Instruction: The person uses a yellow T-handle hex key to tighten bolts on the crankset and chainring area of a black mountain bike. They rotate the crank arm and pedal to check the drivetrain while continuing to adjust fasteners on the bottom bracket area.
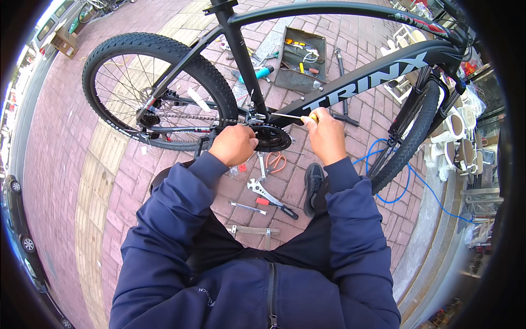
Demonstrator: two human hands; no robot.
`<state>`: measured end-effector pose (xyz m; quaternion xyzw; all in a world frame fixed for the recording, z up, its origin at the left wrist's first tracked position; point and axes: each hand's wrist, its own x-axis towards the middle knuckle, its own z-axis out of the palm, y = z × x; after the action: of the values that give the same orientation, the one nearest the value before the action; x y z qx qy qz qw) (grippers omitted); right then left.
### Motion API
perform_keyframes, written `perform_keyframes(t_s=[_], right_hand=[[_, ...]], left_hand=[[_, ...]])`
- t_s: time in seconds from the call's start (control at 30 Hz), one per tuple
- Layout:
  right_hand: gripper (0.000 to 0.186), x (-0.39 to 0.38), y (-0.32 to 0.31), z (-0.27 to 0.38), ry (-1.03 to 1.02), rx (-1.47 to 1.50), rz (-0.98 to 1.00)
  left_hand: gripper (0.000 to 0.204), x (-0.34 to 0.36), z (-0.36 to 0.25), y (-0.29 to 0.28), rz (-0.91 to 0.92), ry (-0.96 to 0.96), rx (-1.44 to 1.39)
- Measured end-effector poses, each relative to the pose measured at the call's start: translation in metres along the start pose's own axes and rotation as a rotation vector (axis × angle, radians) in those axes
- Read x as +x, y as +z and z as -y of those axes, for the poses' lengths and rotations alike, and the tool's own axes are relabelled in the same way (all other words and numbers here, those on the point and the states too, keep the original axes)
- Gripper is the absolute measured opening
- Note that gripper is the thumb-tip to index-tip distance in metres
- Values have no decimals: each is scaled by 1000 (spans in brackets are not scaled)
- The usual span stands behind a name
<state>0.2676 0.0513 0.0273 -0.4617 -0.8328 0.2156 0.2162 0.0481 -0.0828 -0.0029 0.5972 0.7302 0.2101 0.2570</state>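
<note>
A black mountain bike point(361, 85) stands across in front of me. My right hand point(327, 137) is closed round the yellow handle of a screwdriver point(287, 115). The screwdriver's shaft points left, with its tip at the front derailleur point(255, 116) above the chainring point(274, 138). Beside the chainring's left edge, my left hand point(235, 145) is closed with its fingers curled; whatever they grip is hidden. The chain point(192, 118) runs back to the cassette point(148, 117) on the rear wheel.
On the brick paving below lie a multi-hole wrench point(268, 196), red-handled pliers point(276, 162) and a small wrench point(247, 208). Beyond the frame sits an open toolbox point(298, 77) with tools. A blue hose point(405, 189) loops by the front wheel point(408, 142). Shelving stands at right.
</note>
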Motion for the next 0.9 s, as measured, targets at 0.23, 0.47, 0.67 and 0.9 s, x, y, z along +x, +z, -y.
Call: perform_keyframes(t_s=[0.23, 0.47, 0.67, 0.9], right_hand=[[23, 12, 12, 4, 31, 27, 83], [22, 19, -5, 9, 19, -6, 133], [21, 18, 5, 7, 90, 59, 162], [22, 22, 17, -8, 95, 169, 216]], left_hand=[[85, 1, -8, 34, 276, -59, 232], [85, 0, -26, 34, 239, -57, 334], [79, -3, -28, 34, 188, -25, 394], [80, -1, -27, 31, 224, -55, 374]])
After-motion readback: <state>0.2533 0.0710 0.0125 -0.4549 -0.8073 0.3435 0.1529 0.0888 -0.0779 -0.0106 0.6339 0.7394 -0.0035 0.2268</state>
